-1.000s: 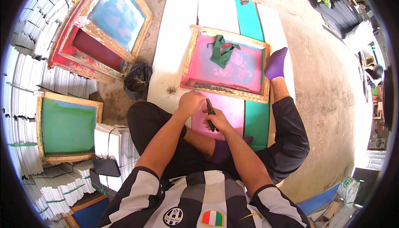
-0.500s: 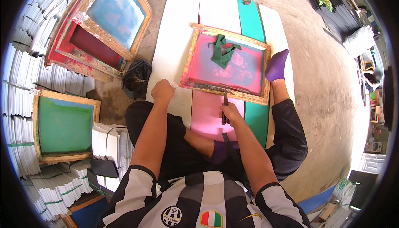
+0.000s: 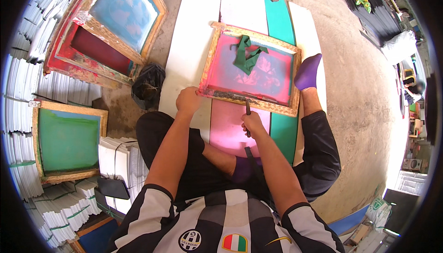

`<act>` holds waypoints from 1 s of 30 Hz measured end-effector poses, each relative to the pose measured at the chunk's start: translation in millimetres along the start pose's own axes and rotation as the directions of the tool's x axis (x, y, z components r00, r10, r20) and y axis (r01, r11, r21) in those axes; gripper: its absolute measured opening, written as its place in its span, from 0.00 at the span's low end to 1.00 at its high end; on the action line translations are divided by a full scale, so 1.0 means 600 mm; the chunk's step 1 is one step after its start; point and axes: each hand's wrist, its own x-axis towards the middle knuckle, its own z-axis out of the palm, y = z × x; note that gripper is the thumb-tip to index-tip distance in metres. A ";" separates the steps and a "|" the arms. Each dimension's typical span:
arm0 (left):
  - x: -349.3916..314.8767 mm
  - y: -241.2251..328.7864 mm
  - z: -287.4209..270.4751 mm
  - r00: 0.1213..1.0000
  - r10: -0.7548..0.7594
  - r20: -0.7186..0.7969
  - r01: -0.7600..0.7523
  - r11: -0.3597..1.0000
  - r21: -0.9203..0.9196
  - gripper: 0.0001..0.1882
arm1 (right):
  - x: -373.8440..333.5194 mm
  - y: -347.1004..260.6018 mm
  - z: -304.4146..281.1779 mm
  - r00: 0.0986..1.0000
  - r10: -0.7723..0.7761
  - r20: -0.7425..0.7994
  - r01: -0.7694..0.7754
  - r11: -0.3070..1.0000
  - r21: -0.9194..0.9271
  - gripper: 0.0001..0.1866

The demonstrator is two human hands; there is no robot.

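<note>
A wooden screen-printing frame (image 3: 256, 103) lies on the striped board, with a pink-edged, blue-grey mesh (image 3: 230, 68). A folded strip of dark green cloth (image 3: 249, 61) rests on the mesh. My right hand (image 3: 253, 123) is wrapped round a slim black hand tool (image 3: 248, 108), which looks like pliers. Its tip meets the near rail of the frame, where the wood is dark and stained. Closed fingers bring my left hand (image 3: 187, 100) against the frame's near left corner; whatever they hold is hidden. My purple-socked foot (image 3: 308, 72) presses beside the right rail.
More stained screen frames (image 3: 124, 22) lean at the upper left, and a green-meshed one (image 3: 69, 137) stands lower down. Tied stacks of white sheets (image 3: 23, 91) line the left. A black plastic bag (image 3: 148, 87) sits by the board. Another person (image 3: 414, 91) is far right.
My left hand has moved right and slightly up to the frame's near left corner. The tool in my right hand has turned a little, its tip still at the near rail.
</note>
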 end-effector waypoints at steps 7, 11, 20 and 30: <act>-0.003 0.014 0.008 0.999 0.048 0.013 -0.049 0.995 0.084 0.11 | -0.003 0.007 0.008 0.976 -0.121 -0.182 0.082 0.974 -0.210 0.10; -0.003 0.012 0.013 0.999 0.028 -0.025 -0.026 0.997 0.068 0.11 | -0.002 0.012 0.011 0.988 -0.087 -0.127 0.075 0.993 -0.096 0.07; -0.034 0.045 0.014 0.967 0.161 -0.196 -0.138 0.982 0.127 0.11 | -0.013 0.046 0.007 0.977 -0.167 0.134 0.125 0.953 0.275 0.05; -0.076 0.042 0.067 0.720 0.682 0.125 -0.681 0.730 -0.062 0.07 | -0.051 0.051 0.050 0.927 -0.225 0.299 0.169 0.964 0.203 0.09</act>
